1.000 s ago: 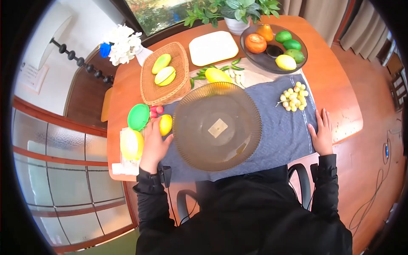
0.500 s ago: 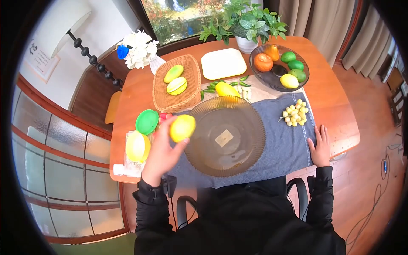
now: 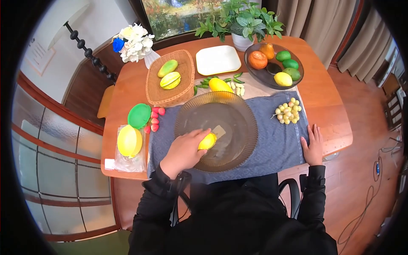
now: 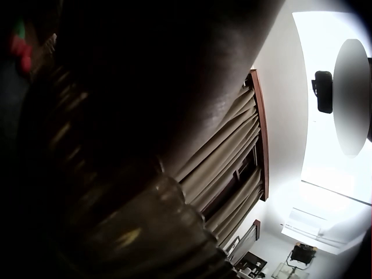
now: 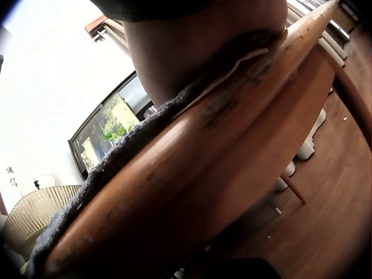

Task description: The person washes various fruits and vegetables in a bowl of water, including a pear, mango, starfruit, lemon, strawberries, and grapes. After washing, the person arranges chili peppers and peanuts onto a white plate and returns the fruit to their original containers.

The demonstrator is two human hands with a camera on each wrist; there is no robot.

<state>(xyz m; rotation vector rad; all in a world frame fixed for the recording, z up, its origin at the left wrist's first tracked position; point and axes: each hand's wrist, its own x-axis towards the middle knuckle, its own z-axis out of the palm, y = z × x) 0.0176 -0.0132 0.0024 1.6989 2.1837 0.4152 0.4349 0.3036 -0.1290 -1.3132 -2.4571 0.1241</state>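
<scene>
In the head view the left hand (image 3: 185, 151) grips a yellow lemon (image 3: 207, 141) over the left part of the large ribbed translucent bowl (image 3: 242, 144); whether the lemon touches the bowl's bottom I cannot tell. The bowl stands on a blue-grey cloth (image 3: 276, 144). My right hand (image 3: 313, 146) rests with extended fingers on the table's front edge, by the cloth's right side. In the left wrist view the hand is dark above the bowl's scalloped rim (image 4: 168, 226). The right wrist view has the right hand's wrist part (image 5: 186, 52) at the table edge (image 5: 174, 145).
A wicker basket (image 3: 190, 76) with two fruits, a white tray (image 3: 218, 60) and a dark fruit plate (image 3: 255, 76) stand behind. Grapes (image 3: 288, 111) lie right. At left are a green bowl (image 3: 139, 116), red pieces (image 3: 154, 121) and a yellow bowl-shaped thing (image 3: 129, 140). Peppers surround a yellow fruit (image 3: 220, 86).
The left hand has picked up the lemon from beside the red pieces and carried it right, over the large bowl. The right hand has stayed at the table edge. The head view has shifted.
</scene>
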